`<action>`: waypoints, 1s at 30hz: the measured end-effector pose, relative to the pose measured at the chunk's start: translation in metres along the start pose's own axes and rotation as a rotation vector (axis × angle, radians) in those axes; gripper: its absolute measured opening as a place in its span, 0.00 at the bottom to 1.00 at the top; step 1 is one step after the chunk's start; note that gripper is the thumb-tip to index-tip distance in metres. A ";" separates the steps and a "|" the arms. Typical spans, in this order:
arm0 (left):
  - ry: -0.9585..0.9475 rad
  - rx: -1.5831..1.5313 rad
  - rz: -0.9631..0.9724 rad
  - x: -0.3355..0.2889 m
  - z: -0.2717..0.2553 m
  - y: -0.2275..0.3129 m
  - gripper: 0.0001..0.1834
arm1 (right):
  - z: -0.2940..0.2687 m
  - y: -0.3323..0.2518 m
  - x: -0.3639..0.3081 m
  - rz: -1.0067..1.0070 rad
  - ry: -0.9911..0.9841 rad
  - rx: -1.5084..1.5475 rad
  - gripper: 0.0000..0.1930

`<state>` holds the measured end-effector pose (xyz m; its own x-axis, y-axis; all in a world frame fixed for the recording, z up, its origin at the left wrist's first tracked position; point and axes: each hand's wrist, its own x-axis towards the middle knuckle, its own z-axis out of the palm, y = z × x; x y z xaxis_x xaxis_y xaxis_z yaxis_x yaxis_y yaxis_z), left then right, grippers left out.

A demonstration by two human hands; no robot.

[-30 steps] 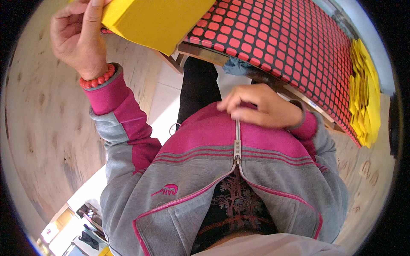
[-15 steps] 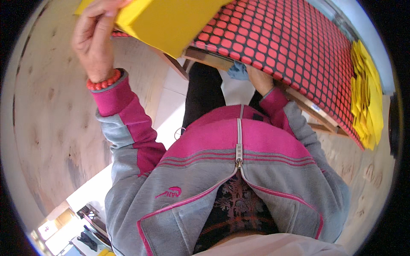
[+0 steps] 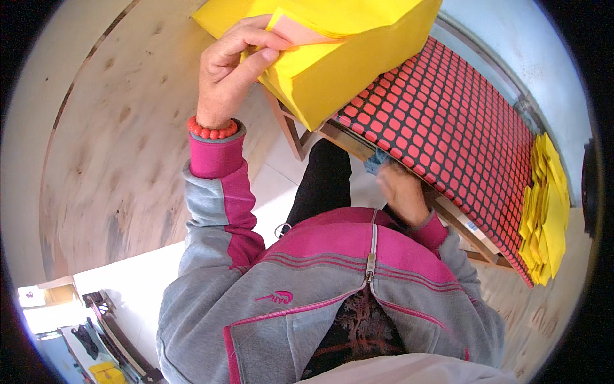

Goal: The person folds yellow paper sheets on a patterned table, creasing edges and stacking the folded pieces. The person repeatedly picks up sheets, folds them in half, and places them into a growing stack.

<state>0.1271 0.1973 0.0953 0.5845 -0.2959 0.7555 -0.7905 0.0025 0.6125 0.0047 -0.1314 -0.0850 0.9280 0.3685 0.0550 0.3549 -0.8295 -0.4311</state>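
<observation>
My left hand [image 3: 236, 67] is at the upper left, its thumb and fingers pinching the corner of a pile of yellow sheets [image 3: 358, 67]. The sheets look like cloth or paper; which, I cannot tell. A pale pink layer [image 3: 297, 32] shows at the pinched corner. The pile lies over the left end of a table with a red-and-black patterned cover [image 3: 441, 109]. My right hand [image 3: 404, 192] is below the table's near edge, its fingers smeared by motion. Close by it, a blue cloth [image 3: 377, 161] pokes out from under the tabletop.
Folded yellow pieces [image 3: 545, 214] hang over the table's right end. A wooden board [image 3: 115, 147] fills the left side. Wooden table legs [image 3: 289, 128] stand near my knee. Farther off at the lower left lies another yellow item [image 3: 107, 372].
My right hand has come out from beside the blue cloth and lies nearer to me. My left hand still pinches the yellow sheets. The whole view has shifted, with the table lower in it.
</observation>
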 end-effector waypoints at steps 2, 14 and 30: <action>0.000 0.029 -0.060 -0.001 0.000 0.004 0.09 | -0.037 -0.034 -0.006 -0.374 -0.087 0.328 0.07; -0.132 0.094 0.005 0.000 -0.009 0.002 0.14 | -0.206 -0.134 0.132 -0.964 0.399 -0.079 0.14; -0.115 -0.006 -0.080 0.000 -0.010 0.010 0.13 | -0.168 -0.122 0.166 -0.919 0.420 0.155 0.06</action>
<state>0.1207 0.2069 0.1037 0.6208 -0.4026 0.6727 -0.7408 -0.0202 0.6715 0.1343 -0.0401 0.1281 0.2798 0.6331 0.7218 0.9586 -0.2261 -0.1733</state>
